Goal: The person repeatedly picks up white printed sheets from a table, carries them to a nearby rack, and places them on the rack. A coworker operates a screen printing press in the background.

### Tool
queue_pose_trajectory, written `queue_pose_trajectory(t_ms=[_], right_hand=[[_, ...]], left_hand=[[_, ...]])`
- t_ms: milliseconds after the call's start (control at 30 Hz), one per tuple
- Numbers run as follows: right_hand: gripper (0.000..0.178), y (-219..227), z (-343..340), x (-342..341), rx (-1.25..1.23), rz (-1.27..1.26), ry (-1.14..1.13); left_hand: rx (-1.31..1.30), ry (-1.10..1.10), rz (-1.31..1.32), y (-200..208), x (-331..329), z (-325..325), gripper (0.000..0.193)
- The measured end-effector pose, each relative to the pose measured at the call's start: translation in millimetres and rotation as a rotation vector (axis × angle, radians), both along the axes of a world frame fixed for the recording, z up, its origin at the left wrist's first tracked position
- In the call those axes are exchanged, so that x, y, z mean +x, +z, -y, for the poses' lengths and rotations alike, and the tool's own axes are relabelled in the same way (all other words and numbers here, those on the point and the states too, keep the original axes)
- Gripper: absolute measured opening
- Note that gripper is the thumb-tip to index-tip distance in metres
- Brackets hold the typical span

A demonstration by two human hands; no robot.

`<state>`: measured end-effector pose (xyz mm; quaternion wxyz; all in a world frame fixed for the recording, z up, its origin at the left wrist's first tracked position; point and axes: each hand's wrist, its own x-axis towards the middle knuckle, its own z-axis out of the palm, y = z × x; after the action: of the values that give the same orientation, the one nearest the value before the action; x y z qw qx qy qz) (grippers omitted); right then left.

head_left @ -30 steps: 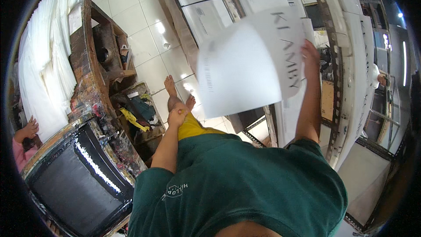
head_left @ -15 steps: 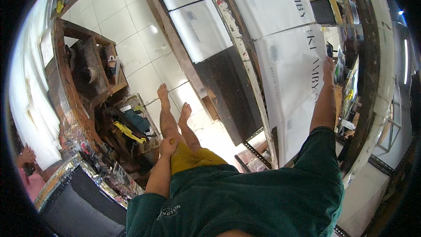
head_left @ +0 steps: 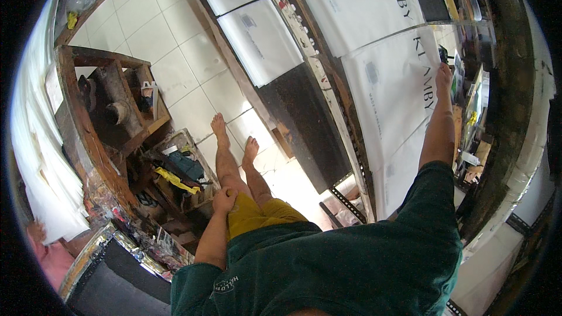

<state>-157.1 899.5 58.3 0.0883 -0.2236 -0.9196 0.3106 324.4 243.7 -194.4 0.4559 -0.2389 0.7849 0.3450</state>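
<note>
My right hand (head_left: 444,76) is stretched out to the far right edge of a large white sheet (head_left: 386,88) with dark lettering and grips it there. The sheet lies flat on a long work table (head_left: 328,76). My left hand (head_left: 224,200) hangs beside my left thigh with its fingers loosely curled and nothing in them. I stand barefoot (head_left: 219,124) on white floor tiles, in yellow shorts (head_left: 257,216) and a dark green shirt.
More white sheets (head_left: 260,41) lie further along the table above a black panel (head_left: 307,123). A cluttered wooden shelf unit (head_left: 117,111) stands to my left. White sheets (head_left: 41,158) hang at the far left. Another person's pink sleeve (head_left: 50,257) shows at the lower left.
The white sheet was held up in front of me a second ago; it has come down flat onto the table, my right arm reaching out with it. My left hand stayed at my thigh.
</note>
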Motion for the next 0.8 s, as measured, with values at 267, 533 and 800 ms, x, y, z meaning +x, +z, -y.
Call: queue_pose_trajectory(t_ms=[267,533,800], right_hand=[[0.035,-7.8,-20.8,-8.0,0.564,0.041,0.138],[0.036,17.5,103.6,51.0,0.792,-0.083,0.165],[0.038,20.1,228.1,153.5,0.721,0.193,0.294]], left_hand=[[0.042,0.067,-0.149,-13.9,12.2,-3.8,0.041],[0.022,0.039,-0.118,16.1,-4.9,0.8,0.045],[0.032,0.064,-0.127,23.5,1.8,6.6,0.047]])
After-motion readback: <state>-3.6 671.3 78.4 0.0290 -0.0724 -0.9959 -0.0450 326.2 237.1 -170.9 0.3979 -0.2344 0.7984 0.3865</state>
